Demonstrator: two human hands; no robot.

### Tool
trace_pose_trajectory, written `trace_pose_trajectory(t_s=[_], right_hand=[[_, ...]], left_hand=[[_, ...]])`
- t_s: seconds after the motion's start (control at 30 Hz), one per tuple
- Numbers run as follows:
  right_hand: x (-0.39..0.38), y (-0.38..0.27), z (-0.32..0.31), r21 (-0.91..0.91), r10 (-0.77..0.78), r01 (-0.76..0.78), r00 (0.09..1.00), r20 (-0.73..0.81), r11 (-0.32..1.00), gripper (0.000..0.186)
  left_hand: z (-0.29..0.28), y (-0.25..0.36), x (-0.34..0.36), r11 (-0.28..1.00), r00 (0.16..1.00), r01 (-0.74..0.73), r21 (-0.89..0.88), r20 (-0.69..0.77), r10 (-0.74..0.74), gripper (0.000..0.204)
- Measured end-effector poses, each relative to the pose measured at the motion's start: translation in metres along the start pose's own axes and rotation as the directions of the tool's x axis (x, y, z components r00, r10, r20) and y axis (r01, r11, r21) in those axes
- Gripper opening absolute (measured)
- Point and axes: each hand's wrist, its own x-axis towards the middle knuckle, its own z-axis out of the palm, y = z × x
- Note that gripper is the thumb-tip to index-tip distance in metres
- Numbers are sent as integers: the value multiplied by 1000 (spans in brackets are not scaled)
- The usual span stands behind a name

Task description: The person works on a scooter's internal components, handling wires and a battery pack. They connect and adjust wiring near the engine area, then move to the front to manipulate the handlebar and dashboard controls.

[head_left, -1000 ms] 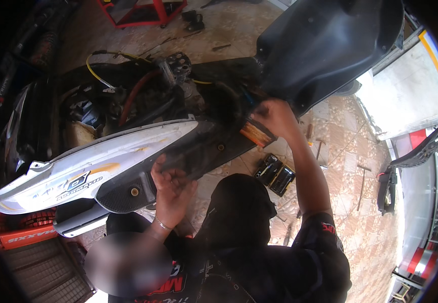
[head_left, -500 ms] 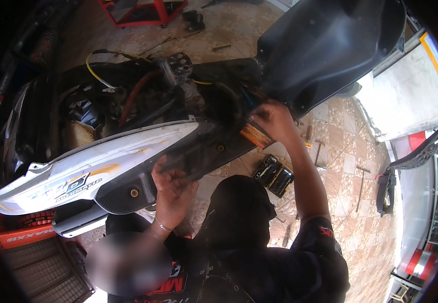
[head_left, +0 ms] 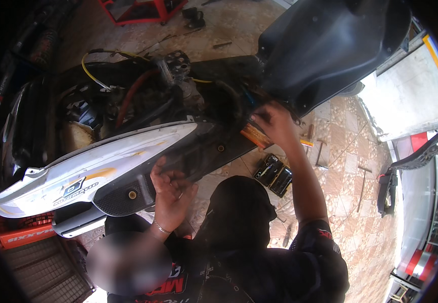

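A scooter with its body partly stripped lies before me, its white side panel [head_left: 112,161] along my side. Over the dark footboard [head_left: 211,160], my right hand [head_left: 277,123] has its fingers curled together. What they grip, if anything, is hidden. Just beyond the fingertips a slim blue item [head_left: 249,97] shows in the shadow. Beside that hand is an orange, flat-looking piece [head_left: 256,135] at the footboard's edge. My left hand [head_left: 173,194] is held near the panel's lower edge, fingers loosely apart, nothing visible in it.
An open black tool case [head_left: 274,175] lies on the tiled floor, with T-handled wrenches [head_left: 363,188] farther right. The large black front shield [head_left: 332,48] rises at upper right. A red crate [head_left: 24,236] stands at lower left, a red stand [head_left: 143,15] at the far side.
The view has shifted slightly. My right hand stays by the footboard with its fingers a little changed in position; my left hand remains beside the panel.
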Motion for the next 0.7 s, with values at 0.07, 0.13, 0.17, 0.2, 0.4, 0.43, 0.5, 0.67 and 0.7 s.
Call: trace_pose_trajectory(t_s=[0.07,0.13,0.17,0.2,0.4,0.43,0.5,0.67,0.7], right_hand=[[1,-1,4,-90,36,-37,999,-16,995,19],[1,-5,8,-168,35,-41,999,-39,985,19],[1,-6,9,-204,14,-25,998,-54,979,19],[1,-8,9,-239,-7,-9,998,-70,971,19],[-2,-8,2,-5,8,-8,1000,-26,1000,18],[-2,-7,3,-50,-15,13,999,-36,999,18],[-1,-6,9,-135,-63,53,996,-65,989,18],[-4,-10,15,-227,-1,-25,993,-117,974,18],[-4,-11,14,-235,4,-30,994,-111,972,17]], left_hand=[[1,0,-1,1000,1000,1,-7,-6,-1,95],[1,1,0,1000,1000,10,-14,-18,-11,96],[2,1,0,1000,1000,-8,3,-18,8,95],[3,1,-1,1000,1000,-12,13,-27,12,93],[4,2,-1,999,999,-21,42,-35,22,93],[4,1,-1,999,999,-21,33,-33,22,93],[4,1,0,999,999,-25,41,-34,26,93],[2,0,0,1000,1000,-9,27,-22,9,95],[2,0,0,999,1000,-4,33,-24,5,95]])
